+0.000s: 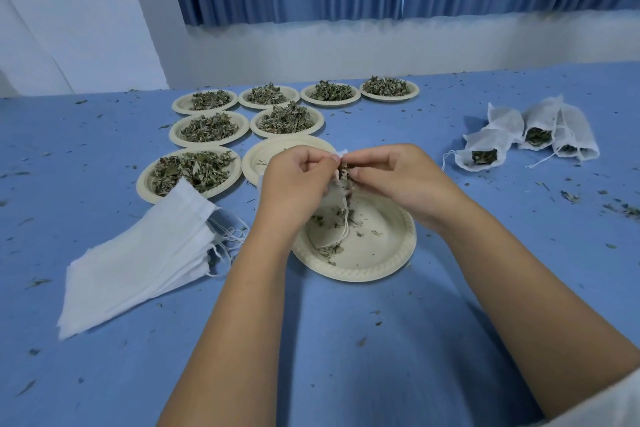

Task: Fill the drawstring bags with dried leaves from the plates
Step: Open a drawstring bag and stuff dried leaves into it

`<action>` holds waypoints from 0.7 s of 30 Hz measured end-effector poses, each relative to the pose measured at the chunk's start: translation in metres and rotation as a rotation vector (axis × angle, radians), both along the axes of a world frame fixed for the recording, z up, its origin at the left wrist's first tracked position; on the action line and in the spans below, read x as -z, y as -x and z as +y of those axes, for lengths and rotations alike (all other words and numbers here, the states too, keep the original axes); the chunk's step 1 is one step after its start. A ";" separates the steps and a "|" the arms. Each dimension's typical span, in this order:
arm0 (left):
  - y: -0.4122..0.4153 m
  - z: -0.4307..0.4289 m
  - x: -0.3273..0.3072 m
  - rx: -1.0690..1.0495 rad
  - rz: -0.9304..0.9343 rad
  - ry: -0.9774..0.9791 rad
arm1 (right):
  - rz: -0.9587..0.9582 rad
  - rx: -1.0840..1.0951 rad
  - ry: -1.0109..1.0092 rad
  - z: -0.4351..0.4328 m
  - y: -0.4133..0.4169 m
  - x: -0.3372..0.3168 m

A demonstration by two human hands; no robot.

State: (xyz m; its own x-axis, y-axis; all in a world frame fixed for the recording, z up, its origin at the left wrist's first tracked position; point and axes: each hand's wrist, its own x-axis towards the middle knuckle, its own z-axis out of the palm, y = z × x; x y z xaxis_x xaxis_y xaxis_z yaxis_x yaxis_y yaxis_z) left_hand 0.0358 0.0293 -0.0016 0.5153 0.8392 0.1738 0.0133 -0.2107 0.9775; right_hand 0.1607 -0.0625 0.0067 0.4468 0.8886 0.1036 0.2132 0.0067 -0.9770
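Note:
Above a cream plate (pixel 381 253) that bears only leaf crumbs, my left hand (pixel 298 180) and my right hand (pixel 398 173) meet. Between them hangs a small white drawstring bag (pixel 334 196) with dried leaves showing at its mouth; both hands pinch its top edge. Its string dangles down onto the plate. Most of the bag is hidden behind my left hand. Several plates heaped with dried leaves (pixel 194 172) stand behind, beside one nearly bare plate (pixel 266 154).
A stack of flat white bags (pixel 145 253) lies to the left on the blue table (pixel 346 340). Several filled bags (pixel 526 137) lie at the right. Leaf bits are scattered over the table. A white wall and blue curtain stand behind.

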 end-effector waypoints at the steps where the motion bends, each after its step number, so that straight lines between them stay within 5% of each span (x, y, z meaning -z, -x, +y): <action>1: 0.001 0.000 -0.001 0.001 -0.007 0.009 | -0.010 0.025 -0.021 0.000 0.001 0.001; 10: 0.006 -0.005 -0.008 0.071 -0.034 0.041 | -0.100 0.175 -0.057 0.008 0.000 0.011; 16: 0.005 -0.008 -0.008 0.153 0.038 -0.012 | 0.175 -0.023 0.056 0.011 0.002 0.022; 21: 0.004 -0.013 -0.007 0.200 0.098 -0.053 | -0.056 0.146 0.112 0.015 0.009 0.025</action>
State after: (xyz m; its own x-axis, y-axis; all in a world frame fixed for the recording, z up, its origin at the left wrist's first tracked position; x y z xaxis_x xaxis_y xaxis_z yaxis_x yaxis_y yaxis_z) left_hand 0.0320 0.0166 0.0053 0.6869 0.7098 0.1563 0.0602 -0.2698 0.9610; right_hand 0.1522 -0.0474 -0.0185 0.5679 0.8223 0.0363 0.2584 -0.1363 -0.9564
